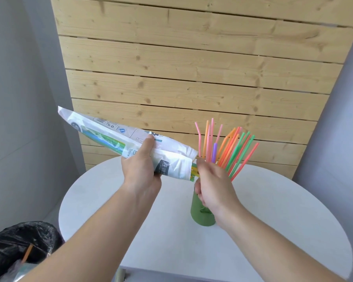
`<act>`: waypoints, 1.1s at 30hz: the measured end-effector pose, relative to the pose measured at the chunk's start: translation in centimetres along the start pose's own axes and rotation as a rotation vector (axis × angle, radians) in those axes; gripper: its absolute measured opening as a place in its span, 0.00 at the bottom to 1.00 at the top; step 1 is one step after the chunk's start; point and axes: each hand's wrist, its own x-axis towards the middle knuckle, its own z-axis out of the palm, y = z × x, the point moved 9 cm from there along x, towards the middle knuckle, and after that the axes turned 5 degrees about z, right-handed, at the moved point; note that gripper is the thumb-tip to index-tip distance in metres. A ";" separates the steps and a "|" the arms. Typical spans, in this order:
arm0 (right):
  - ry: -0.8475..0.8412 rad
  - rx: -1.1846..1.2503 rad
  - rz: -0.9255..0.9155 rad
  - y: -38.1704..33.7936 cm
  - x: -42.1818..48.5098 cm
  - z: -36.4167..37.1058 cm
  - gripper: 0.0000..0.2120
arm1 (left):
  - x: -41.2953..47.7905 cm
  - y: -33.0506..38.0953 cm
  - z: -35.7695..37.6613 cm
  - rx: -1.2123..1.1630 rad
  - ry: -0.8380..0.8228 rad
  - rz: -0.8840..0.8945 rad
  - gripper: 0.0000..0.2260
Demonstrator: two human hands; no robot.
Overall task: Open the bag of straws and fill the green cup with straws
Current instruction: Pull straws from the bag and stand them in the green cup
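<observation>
My left hand (140,167) grips a white printed bag of straws (102,135) around its middle, held in the air and tilted with its open end down to the right. Yellow and green straw tips (194,172) stick out of that open end. My right hand (212,185) is at the bag's mouth with fingers curled toward those tips; whether it pinches them is hidden. Behind it stands the green cup (198,215) on the white round table (273,210), with several pink, orange, green and one purple straws (228,147) fanning out of it.
A wooden slat panel (192,68) leans behind the table. A bin lined with a black bag (18,245) sits at the lower left, beside the table, with an orange straw in it. Grey walls stand on both sides.
</observation>
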 end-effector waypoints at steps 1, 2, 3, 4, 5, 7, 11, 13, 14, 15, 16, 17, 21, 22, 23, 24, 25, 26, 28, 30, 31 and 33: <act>0.008 0.036 -0.016 -0.1 -0.1 0.1 0.21 | -0.1 -0.1 0.0 0.005 -0.001 0.001 0.21; 0.011 0.066 -0.029 -0.2 -0.1 0.1 0.21 | -0.1 -0.2 0.0 0.007 -0.001 0.002 0.21; 0.012 0.088 -0.040 -0.3 -0.1 0.1 0.20 | -0.1 -0.2 0.0 0.007 0.001 0.005 0.21; 0.004 0.106 -0.048 -0.4 -0.1 0.1 0.19 | -0.1 -0.1 0.0 0.003 0.004 0.009 0.21; -0.008 0.126 -0.050 -0.4 -0.2 0.2 0.18 | 0.0 0.0 0.0 0.000 0.004 0.013 0.21; -0.032 0.181 -0.035 -0.2 -0.2 0.3 0.16 | 0.1 0.3 0.1 0.000 -0.003 0.022 0.21; -0.074 0.299 0.033 0.4 -0.2 0.5 0.12 | 0.2 1.3 0.1 0.014 -0.011 0.077 0.22; -0.070 0.353 0.066 0.7 0.0 0.2 0.12 | 0.4 1.9 0.0 0.009 -0.003 0.109 0.24; -0.065 0.378 0.093 0.9 0.1 0.1 0.12 | 0.4 2.0 0.0 0.008 0.000 0.117 0.24; -0.066 0.398 0.122 1.1 0.1 0.0 0.12 | 0.4 2.0 -0.1 0.010 0.003 0.119 0.24; -0.073 0.408 0.142 1.2 0.2 0.0 0.13 | 0.3 1.9 -0.1 0.015 0.005 0.115 0.24; -0.078 0.407 0.145 1.2 0.1 0.1 0.13 | 0.2 1.8 0.0 0.021 0.006 0.110 0.24; -0.038 0.409 0.061 0.7 0.1 0.0 0.09 | 0.2 1.4 -0.2 0.022 0.017 0.086 0.22; -0.016 0.415 0.048 0.6 0.2 -0.3 0.08 | 0.3 1.5 -0.3 0.020 0.029 0.083 0.22; 0.005 0.425 0.041 0.5 0.4 -0.7 0.07 | 0.4 1.6 -0.6 0.017 0.042 0.079 0.22; 0.024 0.440 0.038 0.5 0.6 -1.1 0.07 | 0.6 1.6 -0.8 0.012 0.053 0.073 0.22; 0.040 0.454 0.039 0.6 0.8 -1.5 0.08 | 0.7 1.5 -1.1 0.004 0.061 0.064 0.22; 0.048 0.463 0.041 0.6 0.9 -1.7 0.09 | 0.9 1.4 -1.3 -0.004 0.068 0.052 0.22; 0.035 0.456 0.042 0.6 0.9 -1.8 0.11 | 1.0 0.9 -1.6 -0.012 0.079 0.025 0.22; 0.002 0.419 0.031 0.5 0.6 -1.4 0.10 | 1.0 0.4 -1.6 -0.007 0.080 0.004 0.20; -0.001 0.401 0.023 0.4 0.6 -1.3 0.09 | 1.0 0.2 -1.6 -0.004 0.078 -0.004 0.20; 0.021 0.384 0.000 0.2 0.6 -1.5 0.08 | 1.1 0.0 -1.5 -0.002 0.074 -0.014 0.19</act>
